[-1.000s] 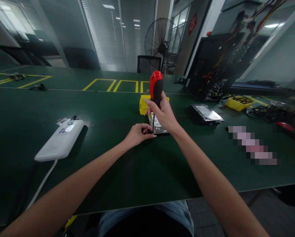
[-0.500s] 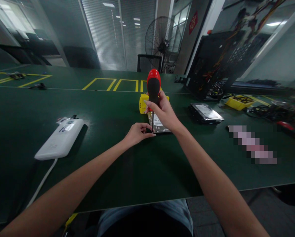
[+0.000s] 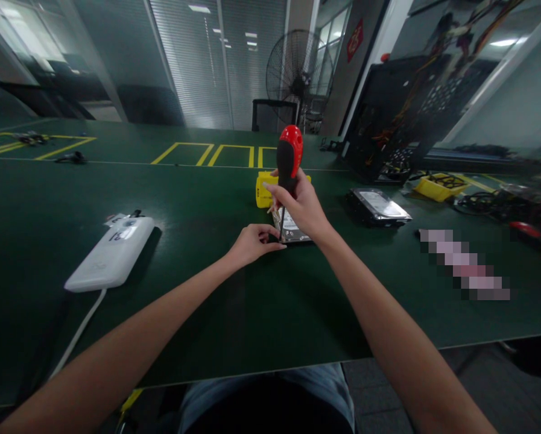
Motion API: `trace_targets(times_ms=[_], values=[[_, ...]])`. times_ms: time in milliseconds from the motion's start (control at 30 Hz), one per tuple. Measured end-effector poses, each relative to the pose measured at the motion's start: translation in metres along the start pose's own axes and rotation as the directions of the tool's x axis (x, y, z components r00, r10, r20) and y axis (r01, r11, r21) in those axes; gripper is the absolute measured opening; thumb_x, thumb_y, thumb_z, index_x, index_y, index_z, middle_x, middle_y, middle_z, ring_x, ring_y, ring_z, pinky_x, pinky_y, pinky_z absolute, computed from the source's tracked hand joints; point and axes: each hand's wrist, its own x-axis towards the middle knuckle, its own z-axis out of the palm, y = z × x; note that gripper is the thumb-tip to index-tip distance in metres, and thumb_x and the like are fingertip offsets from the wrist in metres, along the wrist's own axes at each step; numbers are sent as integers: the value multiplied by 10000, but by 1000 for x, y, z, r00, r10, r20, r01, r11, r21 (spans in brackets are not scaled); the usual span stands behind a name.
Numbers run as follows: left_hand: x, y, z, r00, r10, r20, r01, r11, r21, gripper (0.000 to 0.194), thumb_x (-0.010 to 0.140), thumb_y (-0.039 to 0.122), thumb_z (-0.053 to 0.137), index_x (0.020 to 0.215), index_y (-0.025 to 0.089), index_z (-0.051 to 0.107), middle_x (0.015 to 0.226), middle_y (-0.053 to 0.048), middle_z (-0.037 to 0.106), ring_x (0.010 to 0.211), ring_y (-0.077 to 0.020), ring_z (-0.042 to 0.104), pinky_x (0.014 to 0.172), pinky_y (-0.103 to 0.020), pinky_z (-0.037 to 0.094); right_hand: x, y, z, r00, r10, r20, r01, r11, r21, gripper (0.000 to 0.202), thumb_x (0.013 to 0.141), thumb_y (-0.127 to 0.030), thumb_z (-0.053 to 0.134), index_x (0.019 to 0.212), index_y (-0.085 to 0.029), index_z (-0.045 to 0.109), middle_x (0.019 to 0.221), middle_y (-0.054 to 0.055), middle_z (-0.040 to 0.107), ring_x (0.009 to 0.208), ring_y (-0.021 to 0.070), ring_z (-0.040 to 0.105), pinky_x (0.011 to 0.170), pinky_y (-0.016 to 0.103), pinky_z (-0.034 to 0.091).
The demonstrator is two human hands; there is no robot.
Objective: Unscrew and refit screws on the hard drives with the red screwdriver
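A red-and-black screwdriver [image 3: 290, 154] stands nearly upright, tilted slightly right at the top. My right hand [image 3: 304, 205] is closed round its lower handle. The shaft runs down to the near left corner of a silver hard drive [image 3: 292, 229] lying on the table. At that corner my left hand [image 3: 255, 243] is closed, thumb and forefinger pinching the drive's edge beside the screwdriver tip. Exactly where the tip sits is too small to make out. Behind the drive is a yellow box [image 3: 265, 191], partly hidden by my right hand.
A second hard drive [image 3: 381, 206] lies to the right, near a yellow tray [image 3: 437, 188] with cables. An open computer case [image 3: 383, 126] stands behind it. At left lies a white power bank [image 3: 111, 253] with a cable; far right, a red-handled tool [image 3: 535, 236].
The screwdriver's handle has tipped a little to the right, and my right hand has shifted with it. My left hand and the drive stay in place.
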Motion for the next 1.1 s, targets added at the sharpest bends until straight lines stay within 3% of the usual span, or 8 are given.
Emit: trace_targets(times_ms=[233, 433, 767, 933, 1100], values=[[0, -3, 0, 999, 44, 22, -44, 999, -7, 300, 709, 416, 647, 888, 175, 656, 597, 35, 477, 516, -95, 339, 515, -236, 260, -3, -5, 1, 997, 24, 68, -33, 991, 127, 260, 900, -343, 418, 1130, -222, 411, 764, -9, 430, 669, 97, 480, 669, 268, 519], [1, -6, 1, 1000, 31, -4, -31, 999, -11, 315, 690, 417, 664, 879, 164, 654, 629, 23, 491, 535, -101, 354, 508, -235, 264, -2, -4, -8, 999, 24, 35, -28, 994, 107, 200, 859, -309, 498, 1017, -214, 421, 792, -7, 486, 706, 103, 540, 747, 290, 518], [-2, 2, -1, 1000, 17, -5, -17, 1000, 15, 291, 696, 388, 658, 876, 160, 660, 631, 26, 499, 550, -105, 378, 527, -241, 283, 0, 0, -9, 994, 25, 104, -39, 991, 130, 336, 784, -300, 613, 975, -234, 345, 661, -65, 512, 570, 95, 566, 667, 291, 538], [-1, -1, 0, 1000, 26, -6, -26, 1000, 1, 300, 696, 391, 659, 883, 156, 657, 586, 40, 450, 531, -100, 350, 520, -237, 264, 0, -2, -7, 993, 36, 109, -46, 995, 91, 219, 844, -343, 527, 963, -224, 387, 623, -65, 420, 494, 72, 461, 639, 280, 526], [0, -4, 0, 999, 43, 17, -43, 999, -21, 299, 709, 396, 648, 895, 162, 651, 632, 24, 490, 537, -99, 353, 515, -232, 268, -4, -7, -9, 985, 54, 166, -71, 992, 103, 238, 895, -349, 437, 1092, -217, 415, 727, -22, 441, 607, 91, 488, 699, 279, 507]])
